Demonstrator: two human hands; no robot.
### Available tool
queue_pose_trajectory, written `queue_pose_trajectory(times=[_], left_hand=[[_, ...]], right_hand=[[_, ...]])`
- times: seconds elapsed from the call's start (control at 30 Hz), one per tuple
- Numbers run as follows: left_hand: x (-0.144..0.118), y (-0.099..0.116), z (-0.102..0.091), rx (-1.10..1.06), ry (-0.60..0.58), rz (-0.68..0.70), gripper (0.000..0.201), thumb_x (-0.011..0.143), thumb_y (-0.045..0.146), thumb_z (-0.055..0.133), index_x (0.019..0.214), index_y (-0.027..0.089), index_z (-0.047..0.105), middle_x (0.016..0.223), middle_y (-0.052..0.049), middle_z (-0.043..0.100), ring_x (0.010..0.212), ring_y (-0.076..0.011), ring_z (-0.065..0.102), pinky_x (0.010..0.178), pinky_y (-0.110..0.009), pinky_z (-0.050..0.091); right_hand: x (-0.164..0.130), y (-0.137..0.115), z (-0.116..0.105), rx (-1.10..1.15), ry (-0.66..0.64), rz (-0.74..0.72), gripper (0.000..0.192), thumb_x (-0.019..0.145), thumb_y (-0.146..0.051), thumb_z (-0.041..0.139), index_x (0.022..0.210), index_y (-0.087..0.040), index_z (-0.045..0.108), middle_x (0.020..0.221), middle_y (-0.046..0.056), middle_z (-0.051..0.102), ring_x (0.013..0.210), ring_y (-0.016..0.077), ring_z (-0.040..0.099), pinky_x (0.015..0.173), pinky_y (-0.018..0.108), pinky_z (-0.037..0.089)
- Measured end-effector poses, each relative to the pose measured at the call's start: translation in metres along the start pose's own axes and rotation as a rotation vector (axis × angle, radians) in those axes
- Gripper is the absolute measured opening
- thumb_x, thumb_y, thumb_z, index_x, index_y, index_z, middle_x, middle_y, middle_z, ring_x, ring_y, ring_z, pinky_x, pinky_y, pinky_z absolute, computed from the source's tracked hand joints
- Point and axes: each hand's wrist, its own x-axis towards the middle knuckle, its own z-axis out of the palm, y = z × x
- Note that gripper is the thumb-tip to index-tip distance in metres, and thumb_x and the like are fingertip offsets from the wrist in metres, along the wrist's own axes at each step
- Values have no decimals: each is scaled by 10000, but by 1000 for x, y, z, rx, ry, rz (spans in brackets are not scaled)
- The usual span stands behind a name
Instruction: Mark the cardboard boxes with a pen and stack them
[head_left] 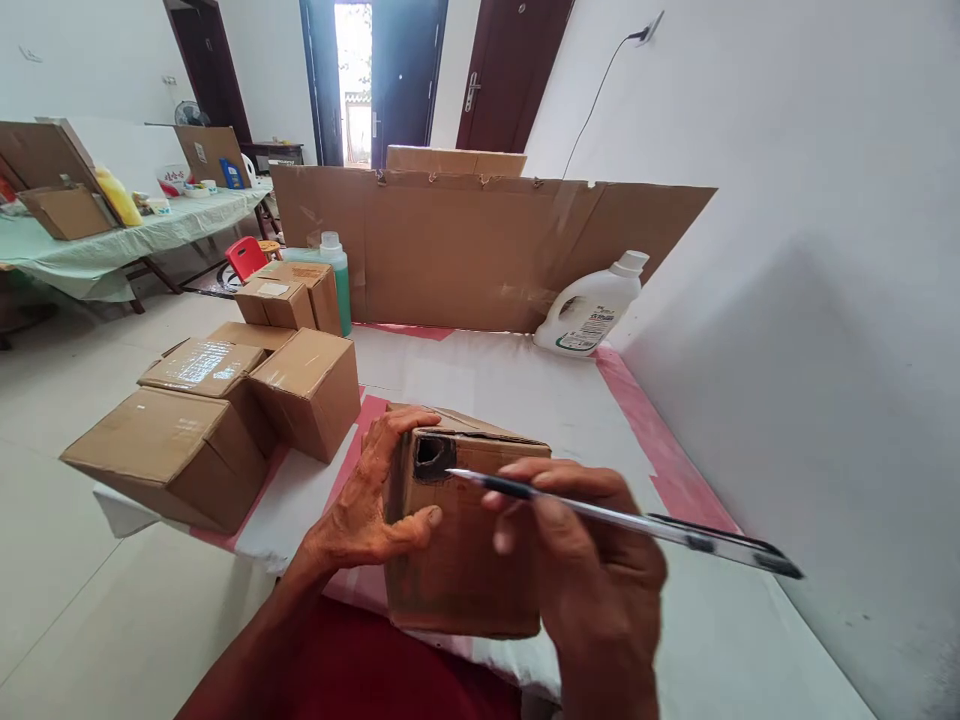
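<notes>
A small brown cardboard box (465, 560) stands at the front edge of the white-covered table. Near its upper left corner is a dark hole (433, 455) with black ink around its rim. My left hand (375, 500) grips the box's left side, fingers over the top edge and thumb on the front face. In my right hand (592, 560) is a clear pen (630, 518) with a black grip, pinched between thumb and fingers. Its tip is at the right side of the blackened patch; whether it touches the cardboard I cannot tell.
Several closed cardboard boxes (165, 450) are grouped on the left. Behind them stands a green-liquid bottle (339, 285). A white jug (592, 310) leans near the upright cardboard panel (450, 250) at the back. The white wall (810, 330) borders the table's right side.
</notes>
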Motion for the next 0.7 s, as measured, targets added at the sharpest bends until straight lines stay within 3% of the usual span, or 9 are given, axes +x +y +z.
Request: queue_pose_trajectory(times=[0.1, 0.2, 0.37, 0.5, 0.6, 0.63, 0.7], left_hand=[[-2, 0, 1, 16, 2, 14, 744, 782, 258, 707, 1457, 317, 399, 1464, -70, 472, 1392, -319, 439, 1197, -495, 336], [-3, 0, 3, 17, 10, 20, 753, 772, 260, 705, 1459, 312, 401, 1471, -77, 470, 1402, -328, 431, 1201, -511, 331], [-3, -1, 3, 13, 15, 5, 747, 773, 269, 695, 1459, 326, 404, 1470, -66, 473, 1405, -325, 431, 1203, -513, 324], [-5, -5, -2, -22, 19, -21, 734, 790, 322, 708, 1462, 303, 414, 1492, -77, 469, 1420, -329, 426, 1210, -511, 320], [-7, -8, -5, -41, 22, -27, 725, 815, 350, 705, 1477, 286, 417, 1516, -88, 463, 1436, -335, 416, 1218, -517, 312], [-8, -8, -5, -41, 21, -32, 721, 824, 359, 703, 1482, 288, 417, 1523, -90, 459, 1441, -338, 413, 1218, -523, 311], [-9, -9, -5, -29, 20, -51, 711, 842, 377, 699, 1490, 300, 417, 1527, -88, 457, 1436, -343, 419, 1206, -530, 324]], right_hand=[[-7, 12, 16, -54, -84, 9, 25, 964, -228, 673, 939, -226, 673, 984, 9, 714, 655, 106, 699, 550, 216, 573], [-7, 20, 9, -76, -88, 1, 61, 979, -244, 652, 923, -220, 645, 945, -3, 687, 612, 92, 667, 487, 193, 537], [7, 7, -9, -69, 60, -17, 76, 955, -268, 673, 933, -220, 618, 1010, 28, 726, 641, 131, 705, 423, 201, 494], [49, 3, -33, -70, 248, -83, 196, 906, -350, 720, 912, -221, 573, 903, 16, 745, 571, 130, 680, 368, 185, 398], [75, 29, -61, -316, 372, -116, 277, 918, -452, 658, 844, -230, 510, 707, -82, 632, 455, 72, 553, 381, 173, 321], [77, 42, -69, -477, 336, -65, 297, 934, -476, 615, 815, -228, 503, 642, -110, 563, 441, 54, 505, 403, 166, 310], [68, 72, -79, -591, 250, 19, 319, 918, -427, 656, 731, -185, 564, 602, -96, 547, 505, 50, 533, 497, 168, 372]])
